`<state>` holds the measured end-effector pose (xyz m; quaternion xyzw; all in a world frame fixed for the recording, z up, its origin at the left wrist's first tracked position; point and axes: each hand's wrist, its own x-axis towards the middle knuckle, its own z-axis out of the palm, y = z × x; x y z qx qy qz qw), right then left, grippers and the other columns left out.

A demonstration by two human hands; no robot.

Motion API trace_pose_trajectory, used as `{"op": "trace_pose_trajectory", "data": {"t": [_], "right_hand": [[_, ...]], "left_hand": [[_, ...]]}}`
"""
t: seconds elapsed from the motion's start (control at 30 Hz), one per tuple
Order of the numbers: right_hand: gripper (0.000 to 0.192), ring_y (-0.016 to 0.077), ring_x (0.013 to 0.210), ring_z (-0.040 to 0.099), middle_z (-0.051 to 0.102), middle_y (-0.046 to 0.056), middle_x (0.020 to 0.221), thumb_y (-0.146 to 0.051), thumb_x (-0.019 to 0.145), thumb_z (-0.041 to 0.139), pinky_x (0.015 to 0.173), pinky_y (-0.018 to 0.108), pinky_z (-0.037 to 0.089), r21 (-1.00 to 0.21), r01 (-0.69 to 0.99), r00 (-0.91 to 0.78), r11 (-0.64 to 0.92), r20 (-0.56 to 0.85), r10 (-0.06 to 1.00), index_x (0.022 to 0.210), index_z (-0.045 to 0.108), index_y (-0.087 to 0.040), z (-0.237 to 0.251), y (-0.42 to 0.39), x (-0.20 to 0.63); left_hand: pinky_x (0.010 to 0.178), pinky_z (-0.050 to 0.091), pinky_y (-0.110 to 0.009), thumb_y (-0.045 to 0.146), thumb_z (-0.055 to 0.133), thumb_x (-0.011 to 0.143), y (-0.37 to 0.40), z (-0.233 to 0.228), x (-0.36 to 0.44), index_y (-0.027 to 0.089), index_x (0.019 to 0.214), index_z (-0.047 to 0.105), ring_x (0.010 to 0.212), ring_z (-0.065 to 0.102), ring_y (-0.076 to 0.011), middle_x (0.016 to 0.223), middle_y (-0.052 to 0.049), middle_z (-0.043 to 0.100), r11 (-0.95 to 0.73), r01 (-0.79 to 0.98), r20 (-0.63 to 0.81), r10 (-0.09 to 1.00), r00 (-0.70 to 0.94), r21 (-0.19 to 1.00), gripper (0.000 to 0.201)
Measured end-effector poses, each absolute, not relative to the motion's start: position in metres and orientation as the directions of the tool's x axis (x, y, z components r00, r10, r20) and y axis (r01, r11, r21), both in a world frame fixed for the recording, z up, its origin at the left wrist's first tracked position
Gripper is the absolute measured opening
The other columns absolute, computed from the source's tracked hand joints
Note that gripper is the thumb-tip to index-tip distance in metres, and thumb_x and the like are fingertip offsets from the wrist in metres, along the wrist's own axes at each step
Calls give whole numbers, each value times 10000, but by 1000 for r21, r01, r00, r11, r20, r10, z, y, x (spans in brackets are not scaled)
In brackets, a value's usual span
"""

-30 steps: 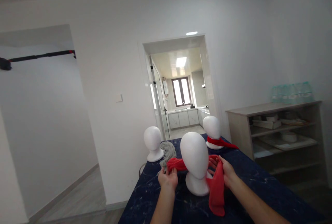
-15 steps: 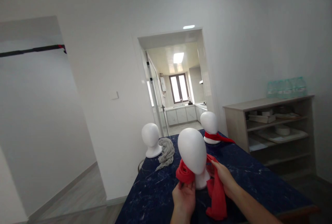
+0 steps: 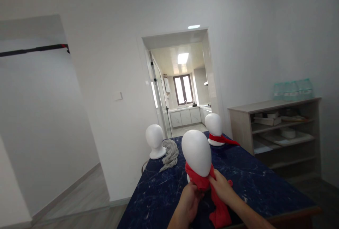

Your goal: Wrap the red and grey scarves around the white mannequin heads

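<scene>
A white foam mannequin head (image 3: pixel 196 152) stands near the front of a dark blue marbled table (image 3: pixel 251 183). A red scarf (image 3: pixel 216 206) is wrapped round its neck and hangs down in front. My left hand (image 3: pixel 190 200) and my right hand (image 3: pixel 221 185) meet just below the head's chin, both gripping the red scarf where its ends cross.
A second white head (image 3: pixel 155 145) stands at the table's far left with a grey scarf (image 3: pixel 170 153) lying beside it. A third head (image 3: pixel 214 126) at the far right wears a red scarf. A wooden shelf unit (image 3: pixel 280 133) stands to the right. A doorway opens behind.
Both hands have come from the sides of the head to its front, drawing the two scarf ends together under the chin. The view has shifted slightly.
</scene>
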<state>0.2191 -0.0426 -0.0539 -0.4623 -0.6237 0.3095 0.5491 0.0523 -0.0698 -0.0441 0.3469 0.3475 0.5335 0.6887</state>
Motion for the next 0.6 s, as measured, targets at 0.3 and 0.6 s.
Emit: {"op": "trace_pose_trajectory", "data": {"t": [0.3, 0.6], "right_hand": [[373, 307, 1203, 654, 724, 162, 1194, -458, 976, 490, 1095, 407, 467, -810, 375, -72, 450, 459, 886, 1087, 717, -184, -46, -49, 222], [277, 270, 1197, 660, 724, 153, 1170, -290, 941, 471, 1112, 365, 455, -784, 481, -40, 393, 428, 903, 986, 725, -191, -47, -45, 213]], "left_hand": [[695, 437, -269, 83, 709, 620, -71, -33, 47, 138, 943, 804, 854, 724, -235, 900, -132, 808, 147, -357, -28, 947, 319, 922, 341], [809, 485, -293, 156, 815, 673, -75, -27, 42, 139, 926, 826, 875, 708, -229, 921, -125, 801, 82, -373, 34, 955, 295, 924, 254]]}}
